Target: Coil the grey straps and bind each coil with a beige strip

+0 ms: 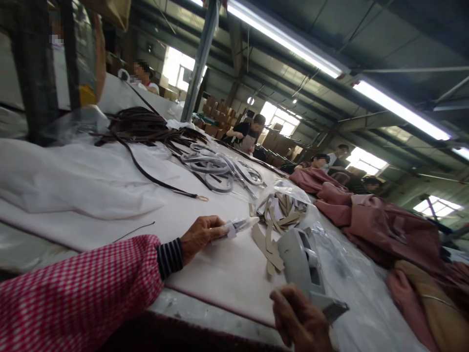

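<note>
My left hand [201, 235], in a red-checked sleeve with a striped cuff, is closed round a small white pen-like tool [242, 225] that points at a heap of tan strap pieces [280, 210] on clear plastic. At the bottom edge my right hand [298, 318] grips the base of a grey tagging-gun-like tool [302, 261], which stands up over the white table [220, 274]. More tan pieces [267, 247] lie between the two hands.
Grey straps [216, 168] and dark brown straps [146, 128] are piled further back on the table. White cloth [73, 176] lies at left. Pink and tan bags [384, 230] fill the right side. Several other people work in the background.
</note>
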{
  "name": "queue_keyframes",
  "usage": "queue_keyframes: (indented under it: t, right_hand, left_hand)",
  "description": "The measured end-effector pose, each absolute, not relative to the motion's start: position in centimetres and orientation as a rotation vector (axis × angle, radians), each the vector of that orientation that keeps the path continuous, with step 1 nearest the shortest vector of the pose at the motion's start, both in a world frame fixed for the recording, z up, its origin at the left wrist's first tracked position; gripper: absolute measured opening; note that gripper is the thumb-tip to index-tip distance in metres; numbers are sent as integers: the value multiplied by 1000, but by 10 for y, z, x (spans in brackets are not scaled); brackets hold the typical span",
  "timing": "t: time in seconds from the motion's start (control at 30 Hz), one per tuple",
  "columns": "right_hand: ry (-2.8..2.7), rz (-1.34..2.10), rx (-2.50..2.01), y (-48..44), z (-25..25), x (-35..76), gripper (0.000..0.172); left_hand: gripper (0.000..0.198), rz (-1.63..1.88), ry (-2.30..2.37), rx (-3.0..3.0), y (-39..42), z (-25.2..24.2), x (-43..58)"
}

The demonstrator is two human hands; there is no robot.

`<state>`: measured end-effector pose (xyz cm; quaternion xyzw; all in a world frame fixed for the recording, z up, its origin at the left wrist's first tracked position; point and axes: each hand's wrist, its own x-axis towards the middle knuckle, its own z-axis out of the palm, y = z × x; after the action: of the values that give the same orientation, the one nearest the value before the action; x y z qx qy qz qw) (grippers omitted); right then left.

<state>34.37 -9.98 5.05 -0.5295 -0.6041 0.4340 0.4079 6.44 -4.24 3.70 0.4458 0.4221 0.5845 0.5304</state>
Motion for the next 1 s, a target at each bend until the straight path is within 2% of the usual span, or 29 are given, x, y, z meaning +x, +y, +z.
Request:
queue_keyframes:
  t: [0.23,0.57,0.8,1.0]
  right_hand:
    - [-1730,1099,-1004,-55,60,254,37]
    - [-1765,1002,-1095,-34,47,245,40]
    - [-1684,1267,-969,-31,43,247,40]
    - [-1703,1389,-874,-29,42,249,28]
  left_hand:
    - [35,1369,1057,1197,-44,37,66]
    - [30,1395,1066,1255,-46,36,67]
    - [30,1349,1069,1250,-46,38,66]
    - [32,1362,903,1164,-41,32,62]
